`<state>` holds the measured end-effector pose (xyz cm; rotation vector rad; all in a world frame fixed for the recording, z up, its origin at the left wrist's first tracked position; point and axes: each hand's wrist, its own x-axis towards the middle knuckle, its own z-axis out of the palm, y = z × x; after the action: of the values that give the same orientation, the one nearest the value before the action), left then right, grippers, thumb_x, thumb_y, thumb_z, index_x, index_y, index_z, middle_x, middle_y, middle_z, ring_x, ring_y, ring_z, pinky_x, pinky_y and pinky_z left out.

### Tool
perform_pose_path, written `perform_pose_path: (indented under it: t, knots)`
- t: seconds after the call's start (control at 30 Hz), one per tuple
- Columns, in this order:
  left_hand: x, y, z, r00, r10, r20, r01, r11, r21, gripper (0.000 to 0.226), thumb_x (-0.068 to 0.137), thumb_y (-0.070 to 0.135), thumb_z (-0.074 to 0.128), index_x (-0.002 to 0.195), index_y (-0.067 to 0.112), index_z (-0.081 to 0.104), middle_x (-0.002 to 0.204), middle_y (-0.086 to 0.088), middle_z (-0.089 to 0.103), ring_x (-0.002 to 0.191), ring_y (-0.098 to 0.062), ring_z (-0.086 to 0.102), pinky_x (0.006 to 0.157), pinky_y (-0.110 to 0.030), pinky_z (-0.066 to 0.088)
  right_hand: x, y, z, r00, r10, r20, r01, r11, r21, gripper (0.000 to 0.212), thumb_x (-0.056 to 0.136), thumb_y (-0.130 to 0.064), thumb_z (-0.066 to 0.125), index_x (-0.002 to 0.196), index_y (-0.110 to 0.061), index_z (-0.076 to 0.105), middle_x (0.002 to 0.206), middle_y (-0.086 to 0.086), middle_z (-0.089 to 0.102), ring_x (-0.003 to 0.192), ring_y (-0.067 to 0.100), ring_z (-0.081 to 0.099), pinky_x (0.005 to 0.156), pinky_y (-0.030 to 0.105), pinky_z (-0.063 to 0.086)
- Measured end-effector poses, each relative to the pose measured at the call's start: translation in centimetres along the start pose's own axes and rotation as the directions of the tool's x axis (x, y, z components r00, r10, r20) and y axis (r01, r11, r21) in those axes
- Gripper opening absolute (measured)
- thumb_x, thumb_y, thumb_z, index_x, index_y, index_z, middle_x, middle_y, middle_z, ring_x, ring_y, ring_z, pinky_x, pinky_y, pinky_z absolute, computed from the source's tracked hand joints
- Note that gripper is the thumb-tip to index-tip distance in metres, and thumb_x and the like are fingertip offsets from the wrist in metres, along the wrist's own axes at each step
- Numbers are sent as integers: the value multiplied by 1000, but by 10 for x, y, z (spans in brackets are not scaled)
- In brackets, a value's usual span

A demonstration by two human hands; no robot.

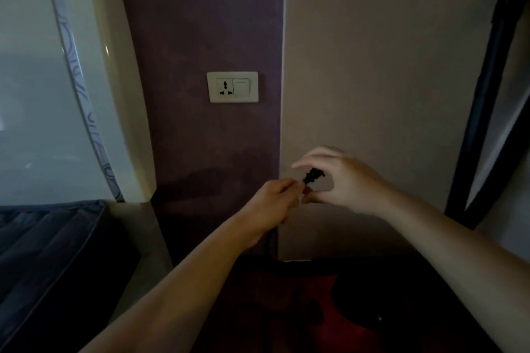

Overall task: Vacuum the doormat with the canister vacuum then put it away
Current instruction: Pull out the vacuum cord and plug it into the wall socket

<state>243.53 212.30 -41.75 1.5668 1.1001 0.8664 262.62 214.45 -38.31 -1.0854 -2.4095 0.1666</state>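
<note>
The person stands close to the wall with the plug held up below the wall socket, and from here it looks like they are getting ready to plug in. The left hand pinches the cord just behind the plug, probably to steady it so the pins can be turned the right way. The right hand arches around the plug, fingers above and thumb beneath, loose and not yet closed on it as far as I can see. The cord drops straight down to the red-and-black canister vacuum parked on the floor at their feet, near enough for the lead to reach. The doormat is not in sight.
</note>
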Motion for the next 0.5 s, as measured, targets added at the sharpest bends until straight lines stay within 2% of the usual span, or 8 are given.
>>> perform_pose_path:
  t: [0.07, 0.2, 0.3, 0.4, 0.5]
  knots:
    - [10, -6, -3, 996, -11, -87, 13, 1000, 22, 29, 104, 29, 46, 98, 19, 72, 70, 3, 49, 59, -8, 44, 64, -34, 37, 5, 17, -5, 999, 35, 3, -35, 999, 42, 74, 75, -55, 76, 142, -39, 48, 133, -17, 45, 123, 3, 45, 103, 26, 40]
    - [36, 0, -17, 981, -78, -177, 65, 995, -74, 28, 105, 18, 44, 93, 8, 67, 69, 1, 54, 53, -9, 47, 57, -26, 42, 23, 53, -15, 1000, 11, 8, -9, 989, -145, 70, 88, -43, 71, 149, -36, 37, 147, -14, 36, 134, 5, 36, 111, 32, 38]
    - [52, 19, -34, 953, -43, -299, 27, 998, -57, 25, 104, 20, 46, 89, 11, 63, 68, 0, 54, 54, -10, 46, 54, -26, 37, 48, 72, -29, 998, -59, -35, 50, 973, -225, 66, 91, -38, 68, 150, -29, 40, 150, -6, 38, 137, 13, 38, 111, 35, 39]
    - [54, 34, -53, 912, 47, -408, -23, 998, 63, 25, 104, 25, 48, 86, 13, 61, 63, 7, 46, 54, -7, 40, 53, -27, 34, 78, 83, -47, 974, -144, -174, 101, 966, -237, 61, 89, -32, 69, 145, -19, 49, 143, 3, 49, 132, 24, 46, 107, 44, 45]
    - [57, 42, -76, 867, 147, -476, -49, 976, 212, 29, 103, 28, 48, 88, 7, 60, 63, 7, 44, 56, -8, 39, 55, -30, 33, 111, 90, -54, 934, -249, -258, 162, 934, -318, 61, 85, -24, 73, 141, -12, 53, 141, 10, 52, 132, 30, 48, 106, 48, 46]
